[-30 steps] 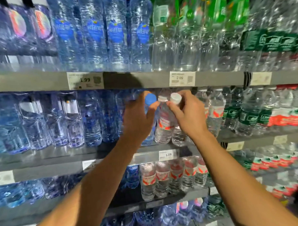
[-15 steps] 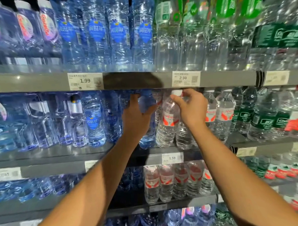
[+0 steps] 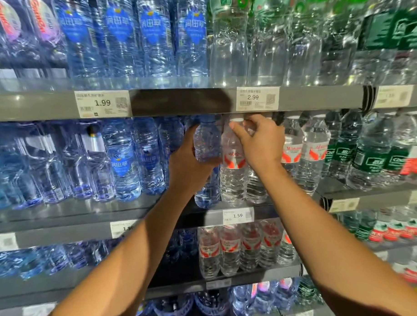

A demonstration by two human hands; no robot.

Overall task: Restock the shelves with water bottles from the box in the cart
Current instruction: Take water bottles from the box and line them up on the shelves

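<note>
Both hands reach into the middle shelf (image 3: 63,217) of a rack packed with water bottles. The left hand (image 3: 187,165) is wrapped round a blue-tinted bottle (image 3: 205,143), thumb on its near side and the other fingers hidden behind it; the bottle stands upright with its base just behind the shelf's front edge. The right hand (image 3: 261,141) is curled over the shoulders of two clear bottles: its thumb lies against the neck of a red-labelled bottle (image 3: 232,161) with a white cap, which stands touching the blue one on its right side, and the rest of the fingers close over a second clear bottle (image 3: 255,187) mostly hidden under the palm. Both clear bottles sit at the shelf's front edge, above a price tag reading 1.59 (image 3: 238,215).

The space is tight. The front lip of the upper shelf (image 3: 177,101) hangs directly over the caps, with tags reading 1.99 (image 3: 102,103) and 2.99 (image 3: 257,98) clipped to it. To the left of the blue bottle stands a close row of blue bottles (image 3: 122,158); to the right of the hands stand more red-labelled bottles (image 3: 313,154), then green-labelled bottles (image 3: 373,159) toward the shelf's right end. Tall blue-labelled bottles (image 3: 120,38) fill the upper shelf, and smaller red-labelled bottles (image 3: 229,249) line the lower shelf (image 3: 230,283) beneath the forearms.
</note>
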